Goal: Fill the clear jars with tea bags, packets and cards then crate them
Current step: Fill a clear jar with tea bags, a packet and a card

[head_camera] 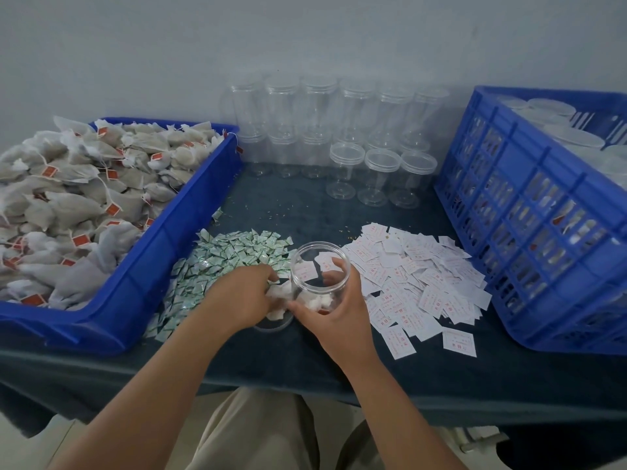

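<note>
A clear open jar stands at the table's front middle, with a white card and some white tea bag material inside. My right hand grips it from the near right, fingers curled round its wall. My left hand is beside the jar's left, pinching a white tea bag at its base. A pile of small green-white packets lies left of the jar. White cards with red print lie spread to its right. A blue tray of tea bags sits at the left.
Several empty clear jars, some stacked, stand at the back by the wall. A tall blue slatted crate with filled, lidded jars occupies the right. The table has a dark blue cloth. My knees show below the front edge.
</note>
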The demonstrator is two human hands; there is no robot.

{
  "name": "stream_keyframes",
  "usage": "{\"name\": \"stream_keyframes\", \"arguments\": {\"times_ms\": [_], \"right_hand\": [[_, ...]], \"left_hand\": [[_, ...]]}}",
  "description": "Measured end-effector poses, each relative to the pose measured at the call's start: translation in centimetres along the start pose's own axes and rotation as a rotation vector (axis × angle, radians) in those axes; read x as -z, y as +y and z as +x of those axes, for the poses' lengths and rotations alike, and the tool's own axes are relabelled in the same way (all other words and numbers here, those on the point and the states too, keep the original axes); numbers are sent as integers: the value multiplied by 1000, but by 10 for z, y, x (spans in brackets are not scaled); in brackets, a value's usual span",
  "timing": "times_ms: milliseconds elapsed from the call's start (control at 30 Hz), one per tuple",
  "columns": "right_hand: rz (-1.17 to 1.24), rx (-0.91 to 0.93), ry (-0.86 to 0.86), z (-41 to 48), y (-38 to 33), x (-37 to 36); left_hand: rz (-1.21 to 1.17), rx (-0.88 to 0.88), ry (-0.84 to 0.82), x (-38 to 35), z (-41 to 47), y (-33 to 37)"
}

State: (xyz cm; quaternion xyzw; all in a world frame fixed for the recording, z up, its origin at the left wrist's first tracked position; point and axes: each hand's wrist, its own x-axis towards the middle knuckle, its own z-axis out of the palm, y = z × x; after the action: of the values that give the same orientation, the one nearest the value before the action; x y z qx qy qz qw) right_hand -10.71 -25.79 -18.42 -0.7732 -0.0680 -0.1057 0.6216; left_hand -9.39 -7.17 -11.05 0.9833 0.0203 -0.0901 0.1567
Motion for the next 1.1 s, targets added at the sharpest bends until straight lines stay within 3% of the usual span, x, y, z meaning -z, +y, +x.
{"name": "stream_keyframes", "arguments": {"times_ms": [100, 233, 267, 333, 400, 467, 600, 667, 733, 800, 900, 967, 1100], "right_hand": [[-8, 2, 1, 0, -1, 0], [1, -6, -4, 0, -4, 2], [0, -4, -5, 0, -4, 2], [6, -7, -9, -1, -6, 2], [3, -8, -14, -1, -8, 3], [-21, 2, -12, -1, -8, 4], [-57, 14, -3, -2, -8, 6], [-66, 12, -9, -1, -8, 7], [-64, 10, -17, -1, -8, 8], [-62, 9, -22, -1, -9, 8], [-49, 14, -20, -1, -10, 6], [-47, 18, -28, -1, -11, 4], [-44, 2, -28, -2, -10, 3]], "left_hand": [[-171, -45, 160, 23, -4, -1], [-468, -245, 540, 66, -18, 16], [-529, -311, 586, 73, -22, 22], [-487, -388, 487, 79, -22, 36], [-282, -358, 256, 73, -16, 48], [-196, -308, 143, 60, -10, 52], [-378, -225, 423, 71, -10, 22], [-351, -99, 588, 97, -7, -12], [-276, 26, 646, 126, -3, -53], [-180, 108, 527, 145, 4, -89], [110, 243, 115, 143, 19, -130], [140, 315, -71, 129, 20, -151], [-101, 325, -80, 102, 16, -179]]}}
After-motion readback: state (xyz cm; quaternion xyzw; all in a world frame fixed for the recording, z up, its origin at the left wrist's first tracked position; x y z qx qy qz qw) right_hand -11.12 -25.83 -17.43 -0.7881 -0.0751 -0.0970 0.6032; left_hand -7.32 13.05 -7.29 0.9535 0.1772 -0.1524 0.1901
